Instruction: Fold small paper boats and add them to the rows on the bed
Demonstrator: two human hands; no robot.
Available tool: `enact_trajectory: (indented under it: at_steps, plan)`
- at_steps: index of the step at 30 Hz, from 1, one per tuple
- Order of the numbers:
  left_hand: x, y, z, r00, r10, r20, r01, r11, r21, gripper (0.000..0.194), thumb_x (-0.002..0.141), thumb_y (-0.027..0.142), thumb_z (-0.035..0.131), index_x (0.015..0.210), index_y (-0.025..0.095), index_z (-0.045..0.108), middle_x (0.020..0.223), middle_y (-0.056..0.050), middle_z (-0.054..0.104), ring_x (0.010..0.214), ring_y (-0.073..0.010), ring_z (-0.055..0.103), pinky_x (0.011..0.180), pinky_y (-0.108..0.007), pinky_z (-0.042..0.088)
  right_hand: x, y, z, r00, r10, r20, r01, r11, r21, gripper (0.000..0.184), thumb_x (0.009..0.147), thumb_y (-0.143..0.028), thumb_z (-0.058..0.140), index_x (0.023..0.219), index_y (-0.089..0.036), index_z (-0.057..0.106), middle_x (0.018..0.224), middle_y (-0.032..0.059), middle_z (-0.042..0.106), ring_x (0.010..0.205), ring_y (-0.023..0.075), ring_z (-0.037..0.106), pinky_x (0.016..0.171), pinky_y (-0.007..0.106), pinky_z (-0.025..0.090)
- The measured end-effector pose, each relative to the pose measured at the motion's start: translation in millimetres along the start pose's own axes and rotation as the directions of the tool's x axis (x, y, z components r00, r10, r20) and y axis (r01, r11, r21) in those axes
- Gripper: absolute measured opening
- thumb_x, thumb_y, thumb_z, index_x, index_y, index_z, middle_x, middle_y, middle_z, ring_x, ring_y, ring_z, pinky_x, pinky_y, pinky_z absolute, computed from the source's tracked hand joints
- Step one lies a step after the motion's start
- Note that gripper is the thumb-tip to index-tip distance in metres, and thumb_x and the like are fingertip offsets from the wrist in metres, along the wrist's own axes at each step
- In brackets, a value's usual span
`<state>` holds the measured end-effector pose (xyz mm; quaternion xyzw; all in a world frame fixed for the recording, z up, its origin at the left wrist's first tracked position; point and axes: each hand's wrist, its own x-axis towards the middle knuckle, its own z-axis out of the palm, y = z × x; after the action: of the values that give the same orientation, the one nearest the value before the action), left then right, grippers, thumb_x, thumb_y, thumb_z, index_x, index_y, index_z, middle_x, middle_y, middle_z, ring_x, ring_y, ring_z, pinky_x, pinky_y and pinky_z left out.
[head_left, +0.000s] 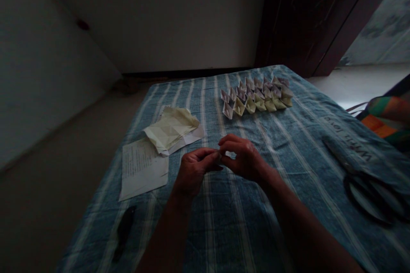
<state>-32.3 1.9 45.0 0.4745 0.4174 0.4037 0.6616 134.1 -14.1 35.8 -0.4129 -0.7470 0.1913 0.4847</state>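
Note:
Above the middle of the table, my left hand (196,168) and my right hand (242,156) meet with their fingertips together. Both are closed in a pinch around a small pale bit (219,158) that is mostly covered by the fingers, so I cannot make out what it is. Beyond my right hand stand several rows of small folded paper shapes (256,96), whitish-purple at the back and yellowish in front. Left of my left hand lies a pile of creased yellowish paper sheets (173,128). A white sheet with writing (144,168) lies partly under that pile.
A blue striped cloth (224,230) covers the table. Large black-handled scissors (365,183) lie at the right, and a dark object (124,228), perhaps a knife, at the front left. Behind are a white wall (166,25) and a dark door (301,13). Colourful fabric (387,115) is at the right edge.

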Motion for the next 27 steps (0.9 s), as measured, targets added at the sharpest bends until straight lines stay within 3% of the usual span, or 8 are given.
enact_trajectory:
  at_steps: [6,11,18,27]
  plan:
    - [0.0,3.0,3.0,0.992,0.022,-0.123,-0.037,0.992,-0.119,0.02,0.063,0.028,0.081,0.073,0.013,0.072,0.07,-0.002,0.071,0.062,-0.0144,0.066,0.061,-0.027,0.059,-1.2,-1.8,5.8,0.994,-0.04,-0.097,0.04,0.999,-0.002,0.01,0.084,-0.017,0.063,0.09,-0.022,0.07,0.103,0.0066,0.064,0.092,0.0173,0.063,0.077,0.032,0.053]
    - [-0.6,5.3,6.9,0.984,0.048,-0.172,-0.079,0.981,-0.18,0.02,0.061,0.025,0.082,0.072,0.012,0.071,0.066,-0.003,0.071,0.061,-0.014,0.067,0.059,-0.024,0.057,-1.6,-7.7,9.9,0.989,-0.034,-0.141,0.042,0.998,0.054,0.019,0.078,-0.014,0.066,0.094,-0.023,0.07,0.114,0.0072,0.062,0.101,0.0197,0.063,0.084,0.036,0.054]
    - [-2.3,1.8,11.1,0.978,0.096,-0.187,-0.129,0.977,-0.17,0.015,0.066,0.024,0.078,0.07,0.012,0.071,0.066,-0.002,0.071,0.058,-0.0121,0.066,0.058,-0.023,0.056,0.1,-13.0,16.9,0.975,0.071,-0.211,-0.053,0.995,0.087,0.007,0.079,-0.016,0.066,0.082,-0.021,0.07,0.111,0.0076,0.064,0.101,0.0202,0.063,0.084,0.035,0.054]
    - [-4.1,0.3,15.5,0.971,0.132,-0.2,-0.164,0.974,-0.155,0.017,0.065,0.024,0.079,0.073,0.012,0.07,0.067,-0.001,0.071,0.06,-0.014,0.067,0.065,-0.029,0.059,1.5,-15.8,19.0,0.936,0.214,-0.279,-0.169,0.969,0.179,0.007,0.078,-0.018,0.066,0.071,-0.02,0.067,0.105,0.007,0.066,0.098,0.019,0.065,0.086,0.035,0.053]
